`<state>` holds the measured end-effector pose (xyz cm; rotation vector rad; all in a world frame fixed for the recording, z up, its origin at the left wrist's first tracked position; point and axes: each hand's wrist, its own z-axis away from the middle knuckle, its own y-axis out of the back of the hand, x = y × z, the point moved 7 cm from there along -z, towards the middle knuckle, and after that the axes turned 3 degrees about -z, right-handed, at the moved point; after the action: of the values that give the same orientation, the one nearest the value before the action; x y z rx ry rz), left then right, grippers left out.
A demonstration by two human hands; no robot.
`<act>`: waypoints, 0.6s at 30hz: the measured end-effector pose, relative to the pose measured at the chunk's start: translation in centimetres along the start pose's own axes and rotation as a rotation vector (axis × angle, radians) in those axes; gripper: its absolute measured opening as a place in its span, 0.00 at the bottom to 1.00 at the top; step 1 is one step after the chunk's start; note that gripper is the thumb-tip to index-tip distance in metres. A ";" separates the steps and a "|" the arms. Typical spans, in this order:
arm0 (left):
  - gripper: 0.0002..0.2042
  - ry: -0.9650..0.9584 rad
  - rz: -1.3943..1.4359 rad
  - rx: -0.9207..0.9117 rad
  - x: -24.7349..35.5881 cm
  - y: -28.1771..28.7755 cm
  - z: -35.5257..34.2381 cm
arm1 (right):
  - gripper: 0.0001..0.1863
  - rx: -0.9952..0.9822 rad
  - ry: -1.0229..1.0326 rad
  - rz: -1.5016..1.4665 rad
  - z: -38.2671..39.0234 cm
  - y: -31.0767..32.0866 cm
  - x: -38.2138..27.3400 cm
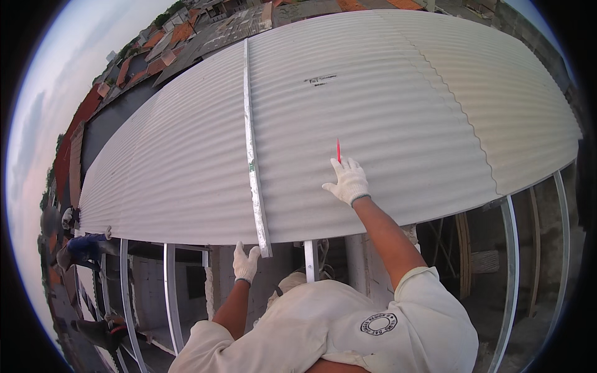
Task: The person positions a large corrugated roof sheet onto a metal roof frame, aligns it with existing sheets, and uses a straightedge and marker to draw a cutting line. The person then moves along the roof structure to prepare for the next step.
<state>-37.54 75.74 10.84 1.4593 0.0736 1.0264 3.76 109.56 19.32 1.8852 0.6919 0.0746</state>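
My right hand (349, 182), in a white knitted glove, is stretched out over a pale corrugated roofing sheet (373, 118). A red pencil (338, 149) sticks out forward from between its fingers, while the thumb is spread to the side. My left hand (245, 262), gloved alike, is at the sheet's near edge with its thumb apart from the fingers, holding nothing. Just right of it is the near end of a long silvery metal bar (252, 149), which lies across the sheet from near to far and juts past the edge.
Metal framing posts (172, 298) stand below the roof edge, over a deep drop between unfinished walls. Another person (87, 245) is at the roof's far left edge. An overlapping sheet joint (463, 115) runs along the right. Neighbouring roofs (236, 34) lie beyond.
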 end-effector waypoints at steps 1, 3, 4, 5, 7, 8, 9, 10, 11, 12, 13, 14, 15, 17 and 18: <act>0.51 0.068 -0.029 -0.036 -2.3 0.6 2.3 | 0.34 -0.092 -0.007 -0.044 -0.6 -0.7 -0.5; 0.50 0.117 -0.064 -0.069 -5.7 1.6 5.4 | 0.30 -0.257 0.009 -0.128 -2.6 -2.2 -0.7; 0.48 0.199 -0.091 -0.153 -8.0 1.5 7.4 | 0.30 -0.388 0.018 -0.174 -3.1 -3.2 -0.7; 0.47 0.261 -0.111 -0.225 -10.3 1.6 9.6 | 0.30 -0.406 0.063 -0.143 -3.5 -3.5 -0.8; 0.42 0.375 -0.123 -0.429 -14.6 1.4 14.1 | 0.31 -0.422 0.136 -0.054 -4.2 -4.5 -0.8; 0.40 0.438 -0.136 -0.568 -16.5 1.0 16.7 | 0.32 -0.411 0.188 -0.047 -4.6 -5.0 -1.0; 0.39 0.500 -0.108 -0.599 -18.1 1.0 19.3 | 0.33 -0.456 0.195 0.000 -5.0 -5.7 -0.7; 0.38 0.579 -0.128 -0.649 -19.4 0.9 21.8 | 0.35 -0.499 0.197 0.049 -5.3 -6.5 -0.5; 0.38 0.630 -0.091 -0.645 -20.2 0.8 23.7 | 0.34 -0.517 0.200 0.079 -5.6 -7.0 -0.3; 0.39 0.692 -0.077 -0.649 -20.8 1.0 26.0 | 0.33 -0.535 0.204 0.107 -5.9 -7.5 -0.1; 0.39 0.755 -0.061 -0.653 -21.3 1.1 28.1 | 0.33 -0.553 0.210 0.136 -6.1 -8.0 0.0; 0.39 0.768 -0.080 -0.655 -21.3 1.0 29.6 | 0.32 -0.554 0.233 0.134 -6.2 -8.3 0.0; 0.38 0.779 -0.099 -0.658 -21.2 0.8 30.9 | 0.31 -0.553 0.254 0.135 -6.2 -8.6 0.0; 0.37 0.774 -0.118 -0.732 -20.6 -0.1 32.9 | 0.29 -0.549 0.276 0.135 -5.8 -9.1 0.1; 0.37 0.784 -0.088 -0.782 -20.3 -0.9 34.0 | 0.29 -0.545 0.275 0.131 -5.3 -9.2 0.3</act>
<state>-28.45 37.51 5.73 0.3027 0.2622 1.3047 -1.86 116.51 13.47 1.4004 0.6504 0.5599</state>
